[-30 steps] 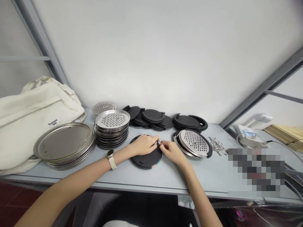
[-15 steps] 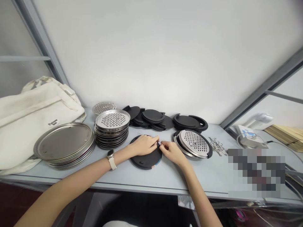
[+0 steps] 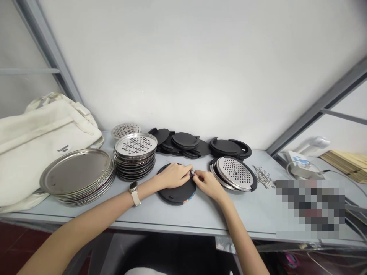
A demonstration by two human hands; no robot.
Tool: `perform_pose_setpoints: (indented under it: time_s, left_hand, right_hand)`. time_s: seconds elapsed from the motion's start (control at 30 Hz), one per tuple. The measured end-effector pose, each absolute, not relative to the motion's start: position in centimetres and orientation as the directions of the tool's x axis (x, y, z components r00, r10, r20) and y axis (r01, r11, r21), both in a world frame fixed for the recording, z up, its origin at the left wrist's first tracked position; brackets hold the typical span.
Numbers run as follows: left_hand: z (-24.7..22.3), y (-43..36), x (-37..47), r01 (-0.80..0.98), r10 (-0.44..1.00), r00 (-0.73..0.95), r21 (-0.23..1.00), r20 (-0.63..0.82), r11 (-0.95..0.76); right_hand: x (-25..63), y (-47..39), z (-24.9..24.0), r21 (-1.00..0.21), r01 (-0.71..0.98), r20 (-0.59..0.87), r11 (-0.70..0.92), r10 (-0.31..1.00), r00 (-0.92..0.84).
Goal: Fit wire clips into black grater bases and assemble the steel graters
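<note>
A round black disc lies on the grey table in front of me. Across its upper part rests my left hand, its fingers together and their tips at the disc's right edge. My right hand is closed in a pinch at that same edge, touching a small metallic piece between the two hands. Just right of my right hand sit perforated metal discs in a black holder. Small metal pieces lie in a pile beyond them.
Stacked perforated metal discs and a stack of metal plates stand left, beside a cream bag. Black round parts line the wall. A white box and cables are at right.
</note>
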State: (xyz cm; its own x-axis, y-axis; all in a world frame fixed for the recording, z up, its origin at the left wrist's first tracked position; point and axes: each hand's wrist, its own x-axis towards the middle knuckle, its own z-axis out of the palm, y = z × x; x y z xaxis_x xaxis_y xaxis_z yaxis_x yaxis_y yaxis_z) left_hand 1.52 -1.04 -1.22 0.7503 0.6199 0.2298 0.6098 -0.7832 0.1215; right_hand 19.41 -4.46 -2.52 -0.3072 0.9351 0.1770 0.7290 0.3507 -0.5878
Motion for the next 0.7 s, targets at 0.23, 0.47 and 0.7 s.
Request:
perform_pose_setpoints:
  time_s: [0.23,0.47,0.7]
  left_hand:
    - [-1.23,-0.99,1.48,0.604,0.616,0.755,0.13,0.225,-0.787]
    - [-1.1,-1.05,1.51,0.614,0.624,0.749,0.121,0.221,-0.78]
    - [-1.11,-1.05,1.57,0.611,0.621,0.751,0.121,0.226,-0.783]
  right_hand:
    - [19.37,-4.47,-2.57,-0.571,0.744,0.18,0.349,0.936,-0.301]
    - [19.38,-4.43,-2.67,-0.556,0.753,0.182,0.352,0.936,-0.303]
    - [19.24,-4.44,-2.68,-0.516,0.785,0.183,0.343,0.939,-0.29]
